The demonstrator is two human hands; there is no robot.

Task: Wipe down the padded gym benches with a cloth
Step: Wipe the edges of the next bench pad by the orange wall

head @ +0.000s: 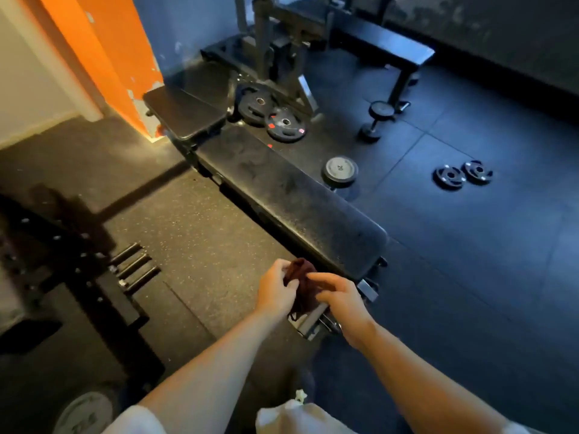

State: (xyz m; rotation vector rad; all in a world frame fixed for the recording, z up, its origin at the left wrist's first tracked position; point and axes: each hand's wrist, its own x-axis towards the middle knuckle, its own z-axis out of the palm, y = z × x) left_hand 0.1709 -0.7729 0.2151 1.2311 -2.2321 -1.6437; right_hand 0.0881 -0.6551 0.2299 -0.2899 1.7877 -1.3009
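- My left hand (275, 289) and right hand (340, 300) are together in front of me, both holding one dark red cloth (301, 285) bunched between them.
- The fingers of my left hand are curled round the cloth's left side; the fingers (319, 278) of my right hand pinch its right side, bent over the top of it.
- A loose end of the cloth hangs down between my wrists.
- Just beyond my fingers is the near end of the long padded bench (291, 198) — black, its top dusty and scuffed — running away up and to the left.
- Under my right hand shows the metal foot (313, 321) of that bench's frame.
- Past the far end of the long pad sits a shorter seat pad (185, 112), close by an orange wall (106, 51).
- Far beyond my fingers and to the right stands a second flat bench (385, 45), well apart from the first.
- To the right of the long bench, on the dark floor (470, 245): a dumbbell marked 20 (341, 170), another dumbbell (376, 120) farther off, and two small weight plates (463, 174) side by side.
- Larger weight plates (272, 115) lie beyond the long pad, by a machine frame.
- Left of my fingers, a dark rack (94, 270) — its details are hard to make out.
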